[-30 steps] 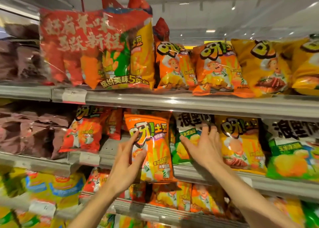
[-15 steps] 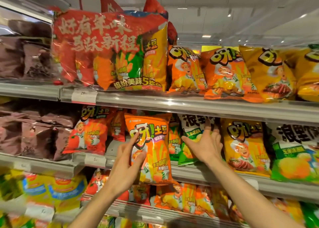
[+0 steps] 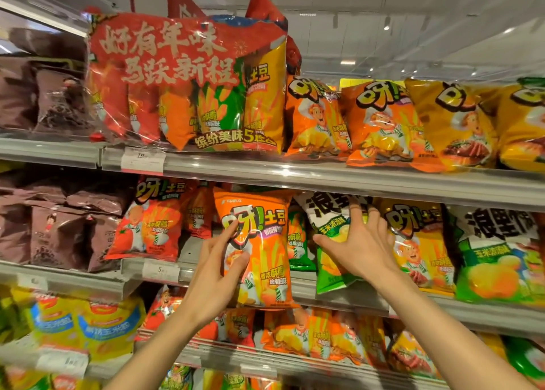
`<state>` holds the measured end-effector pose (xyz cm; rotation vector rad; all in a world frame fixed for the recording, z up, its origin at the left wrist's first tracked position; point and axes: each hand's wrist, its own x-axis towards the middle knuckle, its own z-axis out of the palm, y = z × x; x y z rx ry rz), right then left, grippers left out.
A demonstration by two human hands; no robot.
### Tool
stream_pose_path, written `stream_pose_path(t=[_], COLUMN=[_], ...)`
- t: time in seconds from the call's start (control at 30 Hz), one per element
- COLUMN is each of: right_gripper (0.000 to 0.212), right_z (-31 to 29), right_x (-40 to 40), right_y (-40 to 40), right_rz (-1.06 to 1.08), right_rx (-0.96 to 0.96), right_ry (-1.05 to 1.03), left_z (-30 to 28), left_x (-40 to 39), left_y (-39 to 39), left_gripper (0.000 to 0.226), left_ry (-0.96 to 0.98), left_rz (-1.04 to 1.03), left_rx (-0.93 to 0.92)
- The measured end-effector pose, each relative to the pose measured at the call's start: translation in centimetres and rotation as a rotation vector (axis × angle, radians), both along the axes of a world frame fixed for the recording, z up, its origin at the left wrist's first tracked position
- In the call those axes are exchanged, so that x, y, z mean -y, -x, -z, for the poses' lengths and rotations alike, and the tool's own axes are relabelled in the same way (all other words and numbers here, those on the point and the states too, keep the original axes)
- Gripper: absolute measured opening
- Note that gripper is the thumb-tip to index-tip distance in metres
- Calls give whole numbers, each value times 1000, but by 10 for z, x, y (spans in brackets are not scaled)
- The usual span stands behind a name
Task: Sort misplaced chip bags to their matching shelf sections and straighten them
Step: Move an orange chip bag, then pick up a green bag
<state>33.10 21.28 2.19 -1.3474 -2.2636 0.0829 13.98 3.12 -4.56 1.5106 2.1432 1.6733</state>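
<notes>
An orange chip bag [image 3: 265, 259] stands upright at the front of the middle shelf [image 3: 339, 183], and my left hand [image 3: 219, 268] grips its left edge between thumb and fingers. Just to its right a green and white chip bag [image 3: 331, 271] leans out over the shelf lip, tilted. My right hand [image 3: 359, 242] is spread over its upper front, thumb on the left side and fingers curled round its right edge. A yellow chip bag [image 3: 421, 242] stands right of that hand. Behind the orange bag a green bag [image 3: 296, 242] shows partly.
Red-orange chip bags [image 3: 150, 221] and brown bags [image 3: 59, 230] fill the middle shelf's left. A large red multipack [image 3: 188, 79] and orange and yellow bags [image 3: 380, 121] sit on the top shelf. More green and white bags [image 3: 498, 254] stand at far right; orange bags [image 3: 295, 333] line the lower shelf.
My right hand has closed further round the green and white bag, which now tilts forward over the shelf lip. My left hand keeps its hold on the orange bag.
</notes>
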Motion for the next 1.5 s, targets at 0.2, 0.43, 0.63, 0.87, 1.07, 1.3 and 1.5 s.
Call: stream_pose_path(t=[0.2, 0.43, 0.63, 0.87, 1.07, 1.3, 1.5], right_gripper=[110, 112, 112, 114, 114, 116, 114], right_z=[12, 24, 30, 35, 37, 40, 35], right_x=[-6, -18, -26, -34, -37, -31, -14], right_y=[-60, -136, -177, -186, -186, -182, -152], right_rz=[95, 241, 287, 251, 212, 126, -60], right_rx=[-14, -46, -74, -105, -139, -225, -258], right_ry=[-93, -101, -37, -31, -16, -7, 13], left_z=[-4, -14, -18, -13, -8, -14, -33], left_x=[-50, -125, -161, -172, -172, -150, -135], left_y=[-27, -68, -93, -98, -98, -108, -130], left_gripper=[59, 57, 57, 56, 60, 45, 66], left_ry=[-13, 39, 133, 128, 248, -95, 211], left_rz=[94, 126, 92, 34, -14, -120, 381], left_rx=[-10, -74, -72, -98, -167, -304, 294])
